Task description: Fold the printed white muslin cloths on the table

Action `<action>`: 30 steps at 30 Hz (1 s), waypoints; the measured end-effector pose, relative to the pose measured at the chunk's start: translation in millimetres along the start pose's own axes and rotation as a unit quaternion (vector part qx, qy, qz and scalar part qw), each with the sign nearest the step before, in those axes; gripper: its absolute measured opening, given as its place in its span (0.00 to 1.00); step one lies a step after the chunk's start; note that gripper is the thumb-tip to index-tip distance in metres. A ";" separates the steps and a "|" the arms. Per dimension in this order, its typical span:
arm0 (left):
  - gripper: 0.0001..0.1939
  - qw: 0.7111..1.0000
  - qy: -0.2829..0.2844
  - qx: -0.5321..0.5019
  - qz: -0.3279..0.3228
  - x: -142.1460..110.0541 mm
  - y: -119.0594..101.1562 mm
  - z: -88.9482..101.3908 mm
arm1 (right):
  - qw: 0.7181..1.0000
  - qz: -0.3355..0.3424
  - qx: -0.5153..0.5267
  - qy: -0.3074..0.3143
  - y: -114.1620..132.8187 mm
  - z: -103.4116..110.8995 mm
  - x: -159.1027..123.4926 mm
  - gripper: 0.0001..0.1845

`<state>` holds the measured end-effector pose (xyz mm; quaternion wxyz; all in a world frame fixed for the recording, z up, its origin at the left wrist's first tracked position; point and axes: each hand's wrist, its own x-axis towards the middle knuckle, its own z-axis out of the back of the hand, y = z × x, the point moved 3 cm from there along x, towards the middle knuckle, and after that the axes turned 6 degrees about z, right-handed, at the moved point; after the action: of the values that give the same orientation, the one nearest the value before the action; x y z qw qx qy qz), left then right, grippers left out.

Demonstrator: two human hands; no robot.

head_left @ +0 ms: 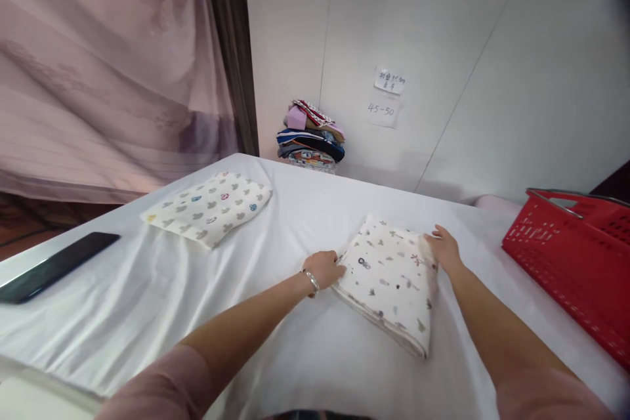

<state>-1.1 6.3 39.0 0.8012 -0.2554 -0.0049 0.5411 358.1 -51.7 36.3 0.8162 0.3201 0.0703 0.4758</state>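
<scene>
We noted the left hand with fingers curled at the left edge of the folded printed cloth; the underside was hidden, so we could not tell whether it pinched the fabric. The right hand was at the upper right edge, and its hold we could not confirm either. The cloth lay between both hands on the white-covered table. To its left we recorded a second folded cloth and a dark flat slab, cut off by the view's left edge; at right, a red basket, also cropped. The table's far edge hid the base of a fabric stack. We read "45-50" on the lower note; the upper note was hard to make out.
</scene>
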 end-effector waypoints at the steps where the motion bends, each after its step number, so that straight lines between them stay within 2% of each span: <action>1: 0.19 1.000 -0.002 -0.003 0.005 -0.9 -0.8 -2.3 | 1.000 -0.022 -0.004 -0.001 -1.2 -6.1 -2.2 0.38; 4: 0.21 1.000 -0.001 -0.010 0.008 0.7 -0.4 -2.7 | 0.999 -0.050 0.008 -0.016 -3.5 -17.9 -25.9 0.43; 8: 0.22 0.999 -0.023 -0.018 -0.016 7.0 -5.5 -1.0 | 0.994 -0.081 0.064 -0.029 -11.4 -19.2 -68.8 0.45; 13: 0.23 0.999 -0.033 -0.026 -0.017 12.6 -13.6 -3.4 | 0.994 -0.063 0.089 0.009 -12.4 -20.1 -102.5 0.44; 16: 0.24 0.999 -0.032 -0.037 -0.014 4.2 -15.8 -6.8 | 0.991 -0.064 0.112 0.031 -4.4 -17.5 -97.5 0.41; 20: 0.29 0.998 0.010 -0.066 -0.020 -24.3 -28.4 -25.5 | 0.994 -0.037 0.100 0.006 8.7 -8.3 -60.3 0.39; 24: 0.36 0.995 0.056 -0.070 -0.046 -44.6 -43.3 -38.4 | 0.988 -0.060 0.134 0.038 10.5 -9.6 -31.6 0.42; 27: 0.41 0.997 0.061 -0.037 -0.038 -40.3 -42.2 -31.1 | 0.984 -0.077 0.145 0.070 7.1 -10.5 -36.2 0.43; 30: 0.41 0.998 -0.001 -0.007 -0.068 -23.5 -40.8 -18.3 | 0.988 -0.075 0.106 0.083 4.8 -4.6 -56.5 0.42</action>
<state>29.6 -33.1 46.3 0.8344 -0.2594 -0.0266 0.4855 322.4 -94.4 24.7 0.8023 0.3585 0.2116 0.4279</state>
